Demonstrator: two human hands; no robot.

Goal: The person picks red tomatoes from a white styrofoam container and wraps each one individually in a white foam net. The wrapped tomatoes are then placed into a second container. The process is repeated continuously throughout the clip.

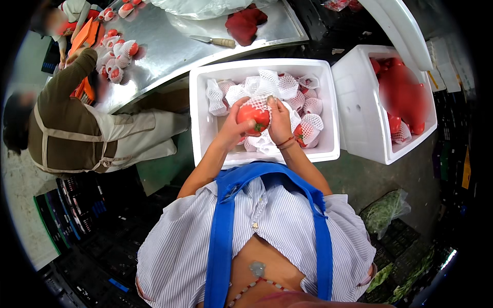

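Note:
Over a white foam box (198, 115), my left hand (234, 129) grips a large red tomato (252, 114), its green stem end tilted toward me. A white foam net sleeve (259, 102) covers the tomato's far side. My right hand (280, 122) pinches this net at the tomato's right side, thumb and fingers on the mesh. Several net-wrapped tomatoes (308, 131) and loose-looking white nets (265, 82) fill the box beneath my hands. Some of the contents are hidden by my hands and the held tomato.
To the right, another foam box (356, 104) holds red tomatoes (394, 123). A steel table (161, 50) bears a knife (213, 41), dark red cloth (246, 25) and netted tomatoes (115, 57). A co-worker (69, 127) stands left. Bagged greens (385, 211) lie at lower right.

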